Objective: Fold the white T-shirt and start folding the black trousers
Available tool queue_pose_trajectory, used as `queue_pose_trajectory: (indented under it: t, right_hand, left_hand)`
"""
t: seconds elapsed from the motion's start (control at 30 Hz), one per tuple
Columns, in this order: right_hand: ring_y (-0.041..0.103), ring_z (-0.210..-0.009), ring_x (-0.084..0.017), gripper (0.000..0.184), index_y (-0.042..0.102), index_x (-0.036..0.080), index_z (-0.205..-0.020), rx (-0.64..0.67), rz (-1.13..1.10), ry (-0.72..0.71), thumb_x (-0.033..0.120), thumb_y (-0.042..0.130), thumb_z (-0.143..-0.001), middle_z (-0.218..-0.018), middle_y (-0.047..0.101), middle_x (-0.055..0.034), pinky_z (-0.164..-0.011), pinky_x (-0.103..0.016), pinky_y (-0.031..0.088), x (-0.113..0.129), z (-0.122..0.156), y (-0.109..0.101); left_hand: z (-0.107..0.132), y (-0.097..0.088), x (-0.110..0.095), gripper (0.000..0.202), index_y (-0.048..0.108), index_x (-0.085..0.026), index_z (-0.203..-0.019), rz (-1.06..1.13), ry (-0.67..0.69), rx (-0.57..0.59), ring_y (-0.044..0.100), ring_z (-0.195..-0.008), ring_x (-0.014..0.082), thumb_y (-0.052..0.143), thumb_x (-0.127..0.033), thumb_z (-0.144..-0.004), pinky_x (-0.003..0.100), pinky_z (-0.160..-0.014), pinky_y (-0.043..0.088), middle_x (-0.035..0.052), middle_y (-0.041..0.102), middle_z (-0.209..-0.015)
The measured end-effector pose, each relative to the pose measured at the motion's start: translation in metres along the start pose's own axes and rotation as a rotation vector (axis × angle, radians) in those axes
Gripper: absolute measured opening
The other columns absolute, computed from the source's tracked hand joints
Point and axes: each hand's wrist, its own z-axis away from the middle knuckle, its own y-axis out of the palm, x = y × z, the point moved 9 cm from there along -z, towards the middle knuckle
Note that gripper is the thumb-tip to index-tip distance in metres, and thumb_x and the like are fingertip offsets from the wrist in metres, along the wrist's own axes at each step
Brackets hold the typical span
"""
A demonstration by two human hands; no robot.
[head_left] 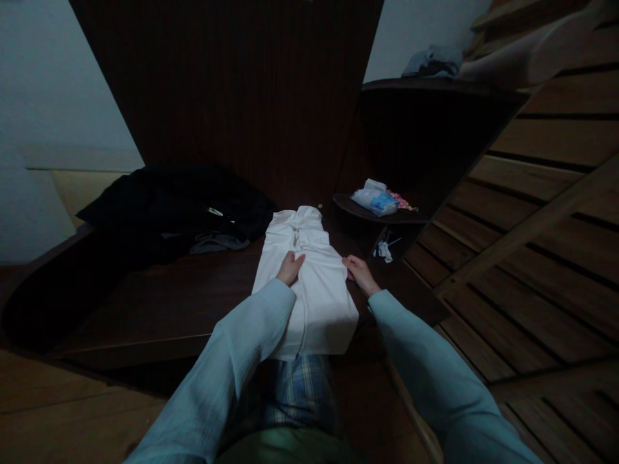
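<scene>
A white garment (316, 309), folded into a long strip, lies over the dark wooden tabletop, and its near end hangs over the front edge. Its far end is bunched and creased; I cannot tell whether it is a shirt or trousers. My left hand (290, 267) is closed on the cloth near the middle of the strip, thumb on top. At the right side edge, my right hand (360, 273) pinches the fabric between thumb and fingers. Some of the fingers of both hands are hidden.
Dark clothing (178, 193) is heaped at the back left, with a grey cloth (220, 243) beside it. A small shelf (348, 205) on the right carries a plastic packet (376, 198). Wooden slats (541, 277) rise close on the right. Grey fabric (432, 61) lies on the upper shelf.
</scene>
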Motion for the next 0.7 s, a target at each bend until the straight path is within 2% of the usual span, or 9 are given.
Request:
queue_pose_trajectory:
  t: [0.17,0.3,0.37,0.5,0.6,0.7]
  right_hand:
    - [0.034,-0.04,-0.008,0.045,0.041,0.021,-0.051,-0.008,0.031,-0.025,0.063,0.054,-0.059,-0.042,0.038,0.0065,-0.042,-0.022,0.026,0.001,-0.001,0.001]
    - [0.036,-0.043,-0.008,0.043,0.044,0.02,-0.052,-0.011,0.022,-0.024,0.061,0.056,-0.057,-0.046,0.039,0.0064,-0.044,-0.023,0.03,0.002,-0.001,0.003]
    - [0.036,-0.045,-0.008,0.041,0.045,0.02,-0.053,-0.004,0.022,-0.023,0.059,0.056,-0.058,-0.047,0.039,0.0065,-0.045,-0.023,0.03,0.003,-0.001,0.003]
    - [0.037,-0.046,-0.009,0.038,0.049,0.02,-0.059,-0.063,-0.022,0.015,0.056,0.058,-0.056,-0.048,0.04,0.0067,-0.045,-0.023,0.031,-0.001,-0.002,-0.003]
    - [0.041,-0.049,-0.009,0.04,0.05,0.02,-0.066,-0.142,-0.112,0.047,0.057,0.059,-0.055,-0.051,0.043,0.0062,-0.046,-0.022,0.033,-0.006,-0.003,-0.009]
    - [0.046,-0.053,-0.01,0.042,0.05,0.02,-0.07,-0.172,-0.204,0.066,0.058,0.06,-0.053,-0.057,0.049,0.0043,-0.049,-0.022,0.037,-0.01,-0.002,-0.012]
  left_hand:
    - [0.014,0.015,0.0,0.012,0.056,-0.012,-0.078,0.147,-0.145,0.146,0.063,-0.069,0.0172,0.056,-0.021,-0.071,0.029,-0.071,0.049,0.0055,0.064,-0.067]
    - [0.033,0.047,-0.002,0.017,0.062,-0.011,-0.084,0.307,-0.395,0.43,0.064,-0.071,0.0167,0.054,-0.022,-0.074,0.026,-0.075,0.049,0.0074,0.068,-0.071]
    - [0.039,0.063,-0.002,0.02,0.063,-0.011,-0.089,0.309,-0.522,0.534,0.065,-0.068,0.0155,0.053,-0.022,-0.075,0.025,-0.076,0.048,0.0063,0.069,-0.072]
    - [0.041,0.087,0.007,0.022,0.062,-0.008,-0.091,0.235,-0.676,0.567,0.064,-0.058,0.0135,0.05,-0.018,-0.075,0.023,-0.071,0.048,0.0056,0.069,-0.066]
    - [0.04,0.096,0.014,0.025,0.062,-0.007,-0.089,0.281,-0.667,0.543,0.063,-0.055,0.0137,0.046,-0.015,-0.073,0.023,-0.066,0.049,0.0058,0.068,-0.063]
    - [0.043,0.097,0.016,0.027,0.063,-0.009,-0.089,0.328,-0.628,0.538,0.065,-0.063,0.0176,0.046,-0.017,-0.068,0.026,-0.068,0.05,0.0068,0.069,-0.064]
